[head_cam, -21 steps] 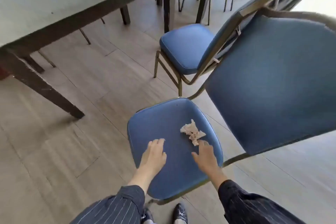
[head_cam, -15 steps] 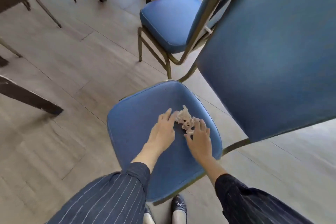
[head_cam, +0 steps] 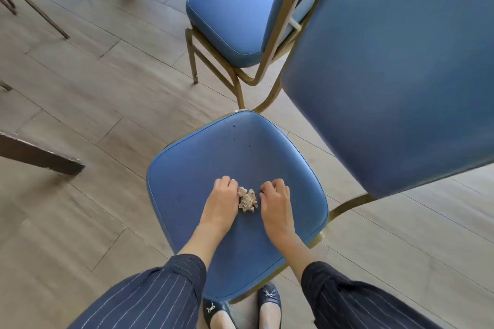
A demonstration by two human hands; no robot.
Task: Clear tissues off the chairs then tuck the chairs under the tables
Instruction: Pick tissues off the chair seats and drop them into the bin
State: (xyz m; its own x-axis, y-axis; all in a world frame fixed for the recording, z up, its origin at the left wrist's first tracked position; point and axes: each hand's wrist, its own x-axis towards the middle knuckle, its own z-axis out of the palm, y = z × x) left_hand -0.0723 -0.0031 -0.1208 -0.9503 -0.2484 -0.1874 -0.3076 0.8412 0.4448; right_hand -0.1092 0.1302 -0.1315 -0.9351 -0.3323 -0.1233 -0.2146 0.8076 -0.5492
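Observation:
A crumpled beige tissue (head_cam: 247, 199) lies on the blue padded seat of the near chair (head_cam: 192, 168), right below me. My left hand (head_cam: 223, 201) rests on the seat with its fingers curled against the tissue's left side. My right hand (head_cam: 275, 204) sits just right of the tissue, fingers curled under, with a thin gap between them. The chair's blue backrest (head_cam: 395, 67) looms large at the upper right.
A second blue chair (head_cam: 227, 10) with a gold metal frame stands just beyond the near one. Dark table legs (head_cam: 40, 157) reach in from the left and top left over the grey plank floor. My shoes (head_cam: 268, 299) show under the seat's front edge.
Both hands slid forward over the seat and closed in on the tissue from either side. The tissue is bunched tighter. The view dropped lower and nearer the seat.

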